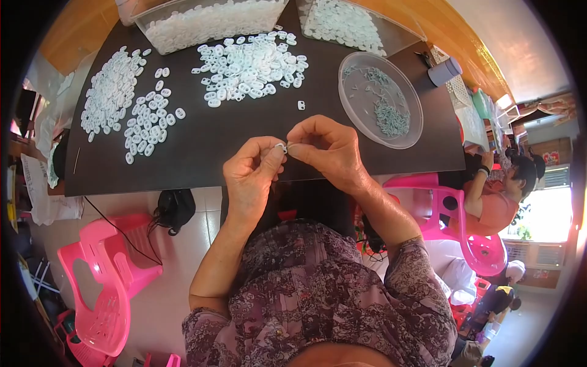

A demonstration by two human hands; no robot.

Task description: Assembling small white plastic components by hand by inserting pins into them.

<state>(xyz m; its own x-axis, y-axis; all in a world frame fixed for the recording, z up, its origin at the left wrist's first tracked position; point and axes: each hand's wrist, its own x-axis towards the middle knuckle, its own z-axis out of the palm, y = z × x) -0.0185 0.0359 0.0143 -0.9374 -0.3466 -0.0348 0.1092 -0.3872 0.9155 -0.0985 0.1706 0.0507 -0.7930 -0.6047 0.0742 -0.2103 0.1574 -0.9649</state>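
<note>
Left heap: flat spread of small white plastic oval rings [110, 92] at ten o'clock on the black table [202, 147], laid loose within arm's reach.
Left hand [251, 174]: closed, thumb and forefinger pinching one small white plastic ring [280, 146] at centre, held up near the eyes.
Right hand [324, 150]: pinched shut on something tiny I cannot make out, tip touching the ring.
Middle heap: pile of white rings [251, 64] at twelve o'clock.
Dish: round clear plastic dish [351, 101] at two o'clock holding small grey-green metal pins [391, 116], just beside the right hand for easy picking.

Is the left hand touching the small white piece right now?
Touching. The head view shows the left hand pinching the small white piece between its fingertips.
</note>
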